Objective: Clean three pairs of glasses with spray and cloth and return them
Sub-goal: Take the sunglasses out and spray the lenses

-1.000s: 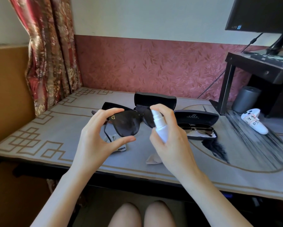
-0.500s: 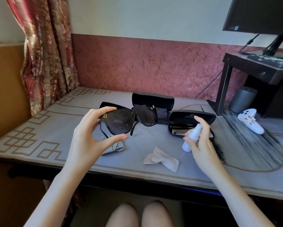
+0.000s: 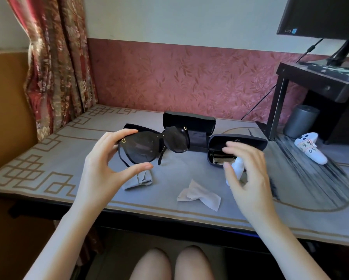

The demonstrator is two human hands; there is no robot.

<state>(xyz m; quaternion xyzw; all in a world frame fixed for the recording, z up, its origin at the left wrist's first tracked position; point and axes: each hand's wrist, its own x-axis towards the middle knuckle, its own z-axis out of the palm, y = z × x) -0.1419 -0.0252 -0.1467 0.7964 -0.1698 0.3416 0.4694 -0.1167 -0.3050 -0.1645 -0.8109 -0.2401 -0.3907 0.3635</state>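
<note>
My left hand [image 3: 102, 172] pinches large black sunglasses [image 3: 147, 147] by the left lens rim, holding them above the table. A white spray bottle [image 3: 237, 167] stands on the table behind my right hand [image 3: 248, 178], whose fingers are spread and apart from it. A crumpled beige cloth [image 3: 197, 196] lies near the front edge between my hands. A second grey cloth [image 3: 138, 180] lies under the sunglasses. Three black cases stand open: one on the left [image 3: 133, 126], one in the middle [image 3: 189, 120], and one on the right [image 3: 238, 140] with thin-framed glasses [image 3: 220, 157] inside.
A white controller [image 3: 311, 150] and a grey cylinder [image 3: 300, 122] sit at the right, beside a black monitor stand [image 3: 319, 79]. A patterned curtain [image 3: 56, 63] hangs at the left. The table's front edge [image 3: 169, 221] runs just above my knees.
My right hand carried the spray bottle from in front of the sunglasses down to the right, set it on the table and let go. The left hand kept holding the sunglasses.
</note>
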